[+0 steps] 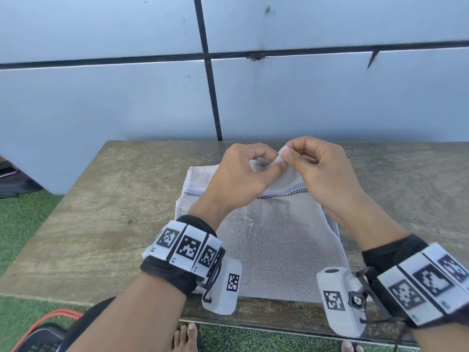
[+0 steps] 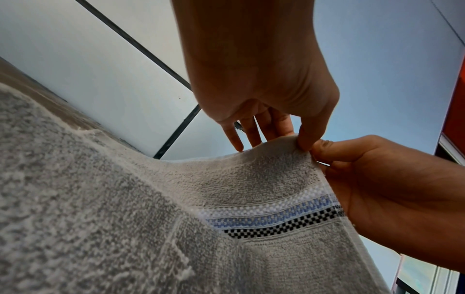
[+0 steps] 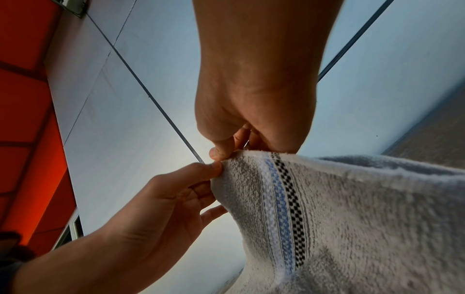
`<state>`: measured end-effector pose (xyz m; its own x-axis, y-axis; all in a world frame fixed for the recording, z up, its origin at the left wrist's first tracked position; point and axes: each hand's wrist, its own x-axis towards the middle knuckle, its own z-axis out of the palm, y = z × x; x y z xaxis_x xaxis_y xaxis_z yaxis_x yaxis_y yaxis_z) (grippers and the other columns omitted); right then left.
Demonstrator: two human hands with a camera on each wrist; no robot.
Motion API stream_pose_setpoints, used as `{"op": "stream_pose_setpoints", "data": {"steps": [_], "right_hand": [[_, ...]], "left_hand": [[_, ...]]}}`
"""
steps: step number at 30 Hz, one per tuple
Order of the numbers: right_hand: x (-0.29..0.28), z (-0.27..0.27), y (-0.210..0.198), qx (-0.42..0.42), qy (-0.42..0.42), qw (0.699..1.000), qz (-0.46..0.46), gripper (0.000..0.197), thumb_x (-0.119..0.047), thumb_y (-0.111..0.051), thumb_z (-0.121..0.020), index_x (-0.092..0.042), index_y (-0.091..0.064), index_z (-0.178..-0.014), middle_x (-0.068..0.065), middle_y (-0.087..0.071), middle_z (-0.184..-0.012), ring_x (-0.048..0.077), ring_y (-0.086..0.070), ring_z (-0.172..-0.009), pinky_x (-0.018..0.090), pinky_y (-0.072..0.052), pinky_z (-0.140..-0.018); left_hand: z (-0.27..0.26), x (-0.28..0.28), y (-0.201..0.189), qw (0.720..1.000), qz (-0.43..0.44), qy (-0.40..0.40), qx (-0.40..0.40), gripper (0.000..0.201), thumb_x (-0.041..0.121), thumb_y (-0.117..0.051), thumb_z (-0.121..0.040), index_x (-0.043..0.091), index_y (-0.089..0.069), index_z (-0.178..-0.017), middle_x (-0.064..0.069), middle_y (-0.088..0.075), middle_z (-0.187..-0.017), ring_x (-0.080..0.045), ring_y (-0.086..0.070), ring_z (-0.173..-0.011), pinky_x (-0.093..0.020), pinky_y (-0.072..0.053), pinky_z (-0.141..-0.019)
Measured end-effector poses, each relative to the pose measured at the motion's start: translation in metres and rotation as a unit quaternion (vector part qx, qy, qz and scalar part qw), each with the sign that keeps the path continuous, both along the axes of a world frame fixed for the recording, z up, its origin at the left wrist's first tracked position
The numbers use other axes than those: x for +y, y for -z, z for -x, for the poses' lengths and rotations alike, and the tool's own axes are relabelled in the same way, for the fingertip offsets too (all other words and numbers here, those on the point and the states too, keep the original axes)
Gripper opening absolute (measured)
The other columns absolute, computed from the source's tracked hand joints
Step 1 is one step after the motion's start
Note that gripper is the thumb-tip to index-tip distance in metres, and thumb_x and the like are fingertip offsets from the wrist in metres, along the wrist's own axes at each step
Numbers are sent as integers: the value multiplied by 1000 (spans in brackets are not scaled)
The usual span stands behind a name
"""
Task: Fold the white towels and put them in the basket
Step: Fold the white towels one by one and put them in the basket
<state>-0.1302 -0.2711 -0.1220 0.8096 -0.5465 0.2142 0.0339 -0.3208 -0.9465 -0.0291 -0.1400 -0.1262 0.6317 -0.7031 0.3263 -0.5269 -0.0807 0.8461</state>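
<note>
A white towel [image 1: 274, 240] with a blue and black checkered band lies on the wooden table [image 1: 121, 199]. Its far end is raised off the layer below. My left hand [image 1: 269, 171] and right hand [image 1: 291, 158] meet over that raised end, and each pinches the towel's corner between thumb and fingers. In the left wrist view my left hand [image 2: 302, 143] nips the hem from above while the right hand [image 2: 324, 147] pinches beside it, towel [image 2: 176, 199] sloping down. The right wrist view shows my right hand [image 3: 221, 155], left hand [image 3: 211, 171] and towel [image 3: 352, 208]. No basket is in view.
A pale tiled wall [image 1: 127, 97] rises right behind the table. Green artificial grass [image 1: 22, 224] surrounds it. An orange cable [image 1: 50, 316] and a dark object lie on the ground at lower left. Bare feet [image 1: 185, 336] stand at the table's front edge.
</note>
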Motion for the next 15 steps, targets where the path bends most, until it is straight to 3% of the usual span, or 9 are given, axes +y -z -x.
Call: {"op": "stream_pose_setpoints", "data": {"steps": [3,6,9,11,15], "right_hand": [[3,3,-3,-8,-8,1000,16,9,-18,-65,-95,-17,-70,-88,4,-74,-86,27,-65,-79,40,-53,-78],[5,6,-6,-20,-7,999,26,9,-16,-64,-95,-15,-70,-89,3,-74,-87,34,-65,-83,42,-54,-75],[3,10,-8,-44,13,998,35,8,-18,-64,-95,-17,-69,-89,3,-73,-85,25,-62,-72,37,-50,-70],[1,14,-9,-61,34,997,38,10,-21,-64,-95,-23,-67,-86,-3,-67,-78,12,-57,-70,33,-47,-70],[-3,32,-11,-84,75,993,17,11,-28,-62,-92,-26,-66,-82,-9,-63,-78,9,-54,-73,32,-45,-73]], "left_hand": [[0,5,-3,1000,-7,13,-8,13,24,-73,-89,13,-75,-81,3,-74,-81,-13,-69,-81,-29,-53,-80],[0,12,-6,999,-21,23,-26,10,23,-76,-88,14,-76,-82,5,-72,-76,-3,-63,-72,-18,-46,-73],[2,18,-9,998,-34,24,-40,10,21,-77,-87,12,-76,-81,0,-73,-76,-14,-65,-67,-25,-48,-63],[2,24,-6,998,-35,21,-45,10,20,-75,-88,12,-76,-82,-2,-74,-80,-22,-69,-73,-34,-53,-67],[3,43,-2,992,-49,26,-112,13,17,-70,-91,8,-74,-83,0,-73,-83,-17,-67,-76,-36,-52,-73]]}}
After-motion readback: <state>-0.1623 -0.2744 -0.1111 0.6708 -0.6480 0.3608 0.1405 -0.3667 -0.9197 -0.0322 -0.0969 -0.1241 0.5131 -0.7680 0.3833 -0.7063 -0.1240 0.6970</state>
